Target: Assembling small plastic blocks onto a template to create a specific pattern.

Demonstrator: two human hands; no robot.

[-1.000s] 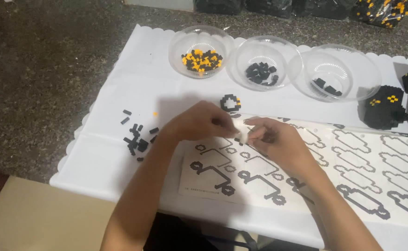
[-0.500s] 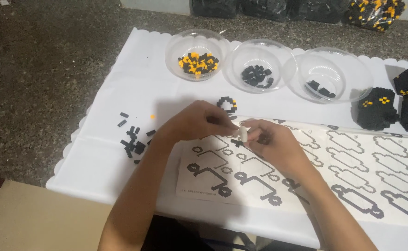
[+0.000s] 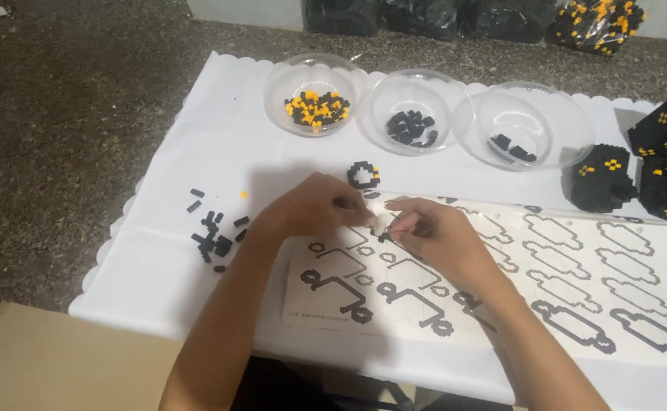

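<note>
Hands meet at the middle of the frame over a printed sheet (image 3: 501, 274) of block outlines: the left hand (image 3: 314, 205) and right hand (image 3: 432, 232) both stay pinched on a small pale piece (image 3: 381, 223) between their fingertips, barely shifted from a second ago, so the fitting goes on. Just above them lies a small black ring (image 3: 364, 175) of bricks. Loose black bricks (image 3: 213, 240) sit at left on the white cloth (image 3: 196, 152); three clear bowls (image 3: 314, 95) line the top, and black-and-yellow models (image 3: 603, 186) stand at right.
</note>
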